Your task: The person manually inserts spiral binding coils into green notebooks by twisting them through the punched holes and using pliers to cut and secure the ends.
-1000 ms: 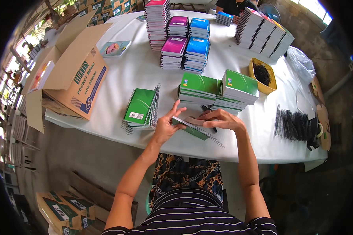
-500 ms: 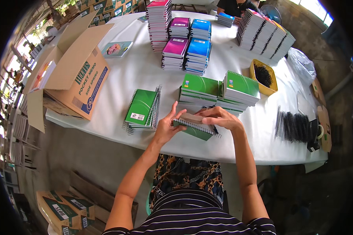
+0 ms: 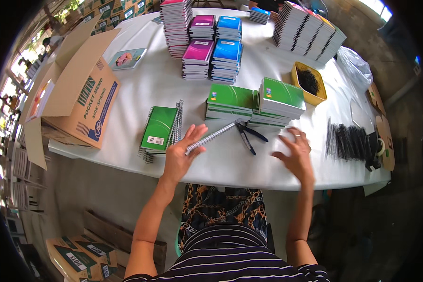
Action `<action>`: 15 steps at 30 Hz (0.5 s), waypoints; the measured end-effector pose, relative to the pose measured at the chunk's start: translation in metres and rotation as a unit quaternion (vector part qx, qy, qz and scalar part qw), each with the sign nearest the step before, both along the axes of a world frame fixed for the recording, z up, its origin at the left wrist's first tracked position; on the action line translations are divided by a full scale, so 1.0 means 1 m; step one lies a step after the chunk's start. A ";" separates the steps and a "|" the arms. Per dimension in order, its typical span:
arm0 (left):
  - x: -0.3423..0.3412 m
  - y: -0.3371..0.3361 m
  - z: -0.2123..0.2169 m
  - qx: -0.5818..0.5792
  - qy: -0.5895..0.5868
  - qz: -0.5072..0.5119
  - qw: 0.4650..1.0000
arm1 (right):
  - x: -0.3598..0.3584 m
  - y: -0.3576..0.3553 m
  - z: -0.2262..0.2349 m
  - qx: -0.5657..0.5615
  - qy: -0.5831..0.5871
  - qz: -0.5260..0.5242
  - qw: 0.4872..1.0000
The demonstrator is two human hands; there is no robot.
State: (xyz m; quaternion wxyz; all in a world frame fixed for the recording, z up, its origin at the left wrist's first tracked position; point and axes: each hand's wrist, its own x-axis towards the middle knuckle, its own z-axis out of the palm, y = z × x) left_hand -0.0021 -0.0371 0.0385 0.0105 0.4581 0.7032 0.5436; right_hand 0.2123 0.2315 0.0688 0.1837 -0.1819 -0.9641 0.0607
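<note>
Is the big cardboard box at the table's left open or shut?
Open. The cardboard box has its flaps spread outward, with its opening facing left past the white table edge.

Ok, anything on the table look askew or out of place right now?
Nothing is spilled or damaged. The spiral notebook in the left hand is tilted on edge, its spine up. Pliers lie loose beside it, near the green stacks. The right hand hovers open over bare table.
</note>
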 end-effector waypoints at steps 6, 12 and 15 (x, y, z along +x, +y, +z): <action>0.044 0.012 -0.038 -0.209 0.238 0.079 0.945 | -0.072 -0.049 -0.083 0.036 0.079 -0.031 0.996; 0.055 0.010 -0.034 -0.209 0.171 0.107 0.957 | -0.037 -0.087 -0.051 -0.166 0.085 -0.023 0.982; 0.058 0.016 -0.026 -0.193 0.160 0.112 0.962 | -0.014 -0.121 -0.025 -0.167 0.117 0.077 0.976</action>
